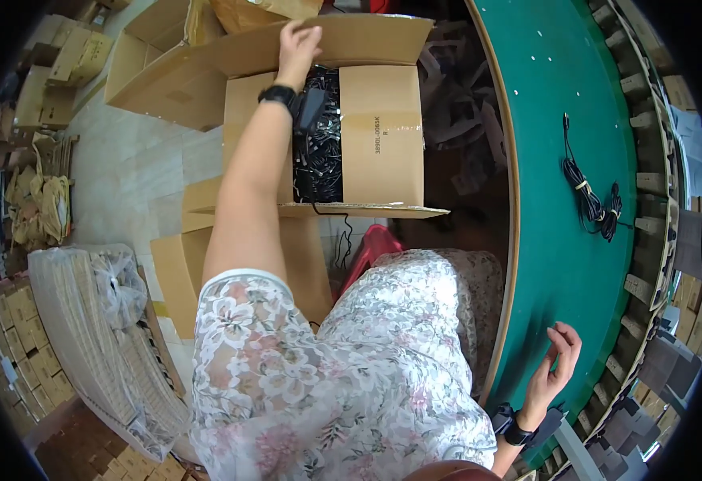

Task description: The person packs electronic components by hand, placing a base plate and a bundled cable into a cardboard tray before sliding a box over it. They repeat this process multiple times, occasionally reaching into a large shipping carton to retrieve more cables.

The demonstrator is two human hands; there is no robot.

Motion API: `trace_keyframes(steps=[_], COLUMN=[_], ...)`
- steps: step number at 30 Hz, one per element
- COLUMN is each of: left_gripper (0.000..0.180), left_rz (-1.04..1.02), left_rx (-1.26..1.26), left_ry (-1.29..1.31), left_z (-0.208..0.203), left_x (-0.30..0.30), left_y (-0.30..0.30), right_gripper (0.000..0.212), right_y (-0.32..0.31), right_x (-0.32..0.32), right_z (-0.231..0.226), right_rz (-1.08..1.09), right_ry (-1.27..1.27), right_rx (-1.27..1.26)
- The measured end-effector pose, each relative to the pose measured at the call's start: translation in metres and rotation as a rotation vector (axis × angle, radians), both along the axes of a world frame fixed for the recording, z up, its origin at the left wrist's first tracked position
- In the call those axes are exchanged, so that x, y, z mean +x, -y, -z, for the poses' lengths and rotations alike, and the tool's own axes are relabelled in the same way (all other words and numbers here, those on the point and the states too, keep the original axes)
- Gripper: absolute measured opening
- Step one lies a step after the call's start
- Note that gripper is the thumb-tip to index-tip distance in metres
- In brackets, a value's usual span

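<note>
My left hand (299, 50) reaches over a cardboard box (381, 136), its fingers parted and somewhat bent against the raised far flap (359, 42). Whether it touches the flap, I cannot tell. Inside the box, between the two side flaps, lies a dense heap of black cables (319, 164). On my left wrist is a black band (279, 97) with a black module beside it, from which a thin cord hangs. My right hand (555, 370) is over the near part of the green table (559, 280), its fingers loosely curved and apart, holding nothing.
Black cable bundles (587, 196), tied with pale bands, lie on the green table. Beyond its right edge runs a row of metal rollers or brackets (650, 183). Another open carton (155, 68) stands at the far left. Plastic-wrapped cardboard sheets (86, 313) and stacked small boxes (26, 337) stand left.
</note>
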State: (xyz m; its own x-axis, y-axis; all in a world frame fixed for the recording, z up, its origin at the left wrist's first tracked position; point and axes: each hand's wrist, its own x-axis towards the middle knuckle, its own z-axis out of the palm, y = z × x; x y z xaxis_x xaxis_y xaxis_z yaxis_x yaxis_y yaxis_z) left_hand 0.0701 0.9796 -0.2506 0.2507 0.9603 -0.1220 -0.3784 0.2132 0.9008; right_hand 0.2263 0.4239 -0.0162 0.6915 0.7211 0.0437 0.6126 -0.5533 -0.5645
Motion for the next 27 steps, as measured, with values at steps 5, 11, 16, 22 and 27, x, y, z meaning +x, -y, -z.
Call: trace_keyframes(steps=[5, 11, 16, 22, 27], left_gripper=[0.054, 0.036, 0.028, 0.024, 0.029], left_rz=[0.505, 0.387, 0.438, 0.82, 0.528], left_rx=[0.785, 0.971, 1.346, 1.433, 1.068], left_ry=[-1.232, -1.773, -1.928, -2.319, -2.289], left_z=[0.049, 0.103, 0.098, 0.028, -0.05], left_x=[-0.019, -0.076, -0.09, -0.088, -0.151], left_y=[0.013, 0.063, 0.06, 0.058, 0.023], right_gripper=[0.039, 0.034, 0.038, 0.044, 0.049], right_y=[0.005, 0.006, -0.004, -0.026, -0.04], right_x=[-0.01, -0.015, -0.011, 0.003, 0.011], right_z=[0.001, 0.004, -0.004, -0.022, -0.019], right_rz=[0.031, 0.055, 0.0, -0.083, -0.17], right_ry=[0.037, 0.003, -0.041, -0.038, 0.01], right_rx=[-0.041, -0.101, -0.09, -0.109, -0.073])
